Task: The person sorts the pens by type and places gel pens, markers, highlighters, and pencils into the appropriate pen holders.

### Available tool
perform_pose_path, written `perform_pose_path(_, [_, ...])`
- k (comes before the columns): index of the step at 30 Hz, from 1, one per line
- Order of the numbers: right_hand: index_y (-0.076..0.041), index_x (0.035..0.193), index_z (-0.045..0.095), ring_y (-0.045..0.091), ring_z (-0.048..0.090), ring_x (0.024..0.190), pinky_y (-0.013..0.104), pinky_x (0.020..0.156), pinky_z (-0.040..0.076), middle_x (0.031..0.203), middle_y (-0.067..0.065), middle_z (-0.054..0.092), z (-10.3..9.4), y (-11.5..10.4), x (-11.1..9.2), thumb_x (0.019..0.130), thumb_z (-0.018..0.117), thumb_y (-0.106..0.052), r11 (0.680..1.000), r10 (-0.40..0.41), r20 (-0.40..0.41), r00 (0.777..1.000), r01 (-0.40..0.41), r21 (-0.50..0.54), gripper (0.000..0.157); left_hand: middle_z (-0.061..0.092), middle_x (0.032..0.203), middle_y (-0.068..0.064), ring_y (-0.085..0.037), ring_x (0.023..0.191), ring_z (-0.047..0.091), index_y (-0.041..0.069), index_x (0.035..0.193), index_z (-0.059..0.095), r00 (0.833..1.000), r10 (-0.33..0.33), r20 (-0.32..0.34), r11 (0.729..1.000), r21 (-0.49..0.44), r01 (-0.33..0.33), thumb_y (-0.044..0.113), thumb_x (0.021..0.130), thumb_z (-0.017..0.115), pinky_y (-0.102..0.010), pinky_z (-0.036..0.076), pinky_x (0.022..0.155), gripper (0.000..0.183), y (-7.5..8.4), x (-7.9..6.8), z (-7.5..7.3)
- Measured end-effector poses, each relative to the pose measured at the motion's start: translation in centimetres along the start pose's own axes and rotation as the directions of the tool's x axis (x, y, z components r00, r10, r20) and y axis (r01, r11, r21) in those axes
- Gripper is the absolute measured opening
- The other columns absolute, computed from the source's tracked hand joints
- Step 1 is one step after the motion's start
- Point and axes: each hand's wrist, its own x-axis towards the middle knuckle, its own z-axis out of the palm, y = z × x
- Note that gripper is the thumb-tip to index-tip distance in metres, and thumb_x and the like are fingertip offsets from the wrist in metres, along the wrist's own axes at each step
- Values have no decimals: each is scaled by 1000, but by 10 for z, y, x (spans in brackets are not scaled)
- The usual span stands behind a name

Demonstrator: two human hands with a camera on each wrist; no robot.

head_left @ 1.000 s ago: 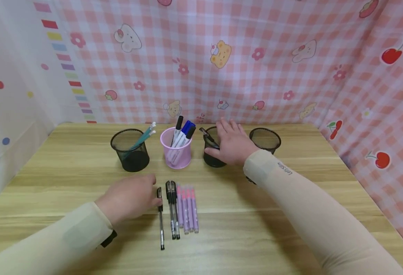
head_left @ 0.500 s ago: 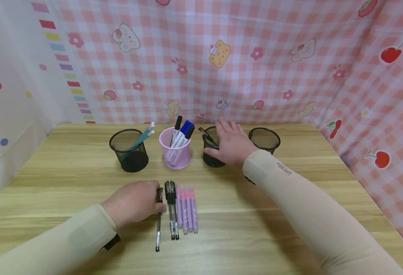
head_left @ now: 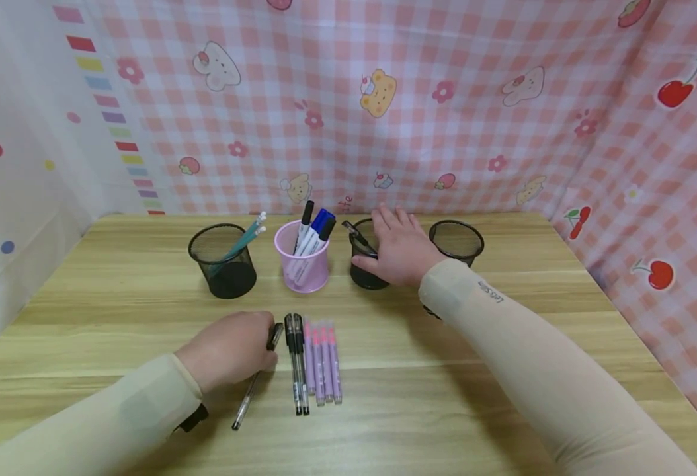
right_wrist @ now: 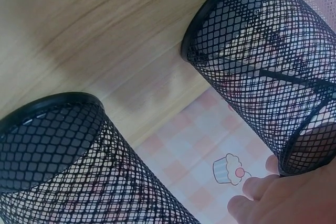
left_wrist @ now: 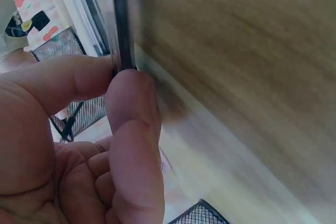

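My left hand [head_left: 232, 350] pinches a clear-barrelled gel pen [head_left: 245, 403] with a black cap between thumb and fingertips. The left wrist view shows the pen [left_wrist: 124, 30] close up, caught at the fingertips. To its right, two similar gel pens [head_left: 297, 370] lie side by side against several lilac pens with pink upper ends [head_left: 326, 363]. My right hand [head_left: 405, 251] rests against a black mesh pen holder [head_left: 369, 279], fingers spread along its far right side and thumb across its front. A black-capped pen [head_left: 358, 235] leans inside that holder.
Left of it stand a pink pen holder [head_left: 307, 274] with several markers and a black mesh holder [head_left: 232, 281] with teal pencils. Another black mesh holder [head_left: 457, 241] stands at the right, partly behind my wrist. Patterned curtains [head_left: 325, 99] hang along the back and sides.
My left hand has taken hold of the left gel pen, and its lower end has swung left, so it now slants. The right hand stays at the holder.
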Motion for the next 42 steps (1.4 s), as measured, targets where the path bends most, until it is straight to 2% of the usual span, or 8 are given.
perform_pose_path(4, [-7, 169, 9, 41, 1, 165, 56, 134, 5, 178, 14, 4, -1, 0, 0, 99, 46, -75, 1000, 2, 1, 1000, -2, 3, 105, 64, 76, 0, -17, 67, 59, 12, 93, 65, 999, 19, -32, 998, -54, -21, 24, 98, 72, -32, 47, 59, 15, -4, -1, -5])
perform_pose_path(11, [-7, 170, 9, 41, 1, 165, 56, 134, 5, 178, 13, 4, -2, 1, 0, 99, 46, -76, 1000, 11, 0, 1000, -11, -3, 106, 71, 89, -1, -15, 74, 62, 12, 108, 70, 984, 63, -169, 985, -148, -89, 26, 101, 69, -31, 50, 65, 16, -3, 1, -22])
perform_pose_path(17, [-7, 170, 8, 41, 1, 165, 56, 134, 5, 178, 13, 3, -1, 2, 1, 99, 46, -77, 1000, 10, 1, 1000, -10, 0, 106, 75, 95, -4, -15, 75, 67, 11, 119, 69, 970, 63, -236, 940, -312, -137, 26, 102, 69, -30, 53, 63, 23, 1, 3, -34])
perform_pose_path(26, [-7, 170, 10, 41, 3, 165, 56, 134, 5, 178, 14, 5, -1, 1, -1, 99, 47, -76, 1000, 11, -10, 1000, -11, 7, 105, 76, 100, -8, -23, 79, 73, 12, 121, 66, 942, 41, -334, 817, -532, -224, 28, 105, 66, -32, 56, 60, 23, 9, 14, -39])
perform_pose_path(31, [-8, 170, 10, 40, 2, 165, 56, 134, 5, 178, 14, 5, 1, 1, 0, 99, 47, -76, 1000, 10, -8, 1000, -10, 15, 105, 74, 102, -14, -25, 75, 73, 11, 117, 67, 919, 20, -393, 720, -632, -286, 27, 105, 66, -33, 61, 65, 20, 16, 24, -40])
perform_pose_path(35, [-8, 170, 9, 40, 1, 165, 56, 134, 5, 179, 14, 4, 1, 1, 0, 99, 47, -75, 1000, 8, -5, 1000, -8, 15, 105, 74, 105, -11, -27, 75, 72, 11, 126, 66, 908, -22, -418, 641, -703, -308, 26, 106, 66, -32, 61, 66, 26, 23, 33, -40])
perform_pose_path(38, [-8, 170, 8, 40, 1, 165, 56, 134, 4, 179, 13, 3, 0, 1, 0, 99, 47, -76, 1000, 8, -2, 1000, -8, 14, 105, 73, 109, -12, -24, 75, 71, 11, 126, 65, 899, -62, -433, 587, -745, -318, 26, 106, 65, -33, 62, 67, 25, 27, 39, -39])
perform_pose_path(42, [-7, 170, 8, 41, 1, 165, 56, 134, 5, 178, 13, 2, -1, -1, -1, 99, 47, -76, 1000, 1, 1, 1000, -1, 11, 106, 73, 109, -14, -17, 73, 68, 10, 123, 64, 886, -104, -452, 499, -794, -347, 25, 107, 64, -34, 63, 67, 22, 32, 45, -36])
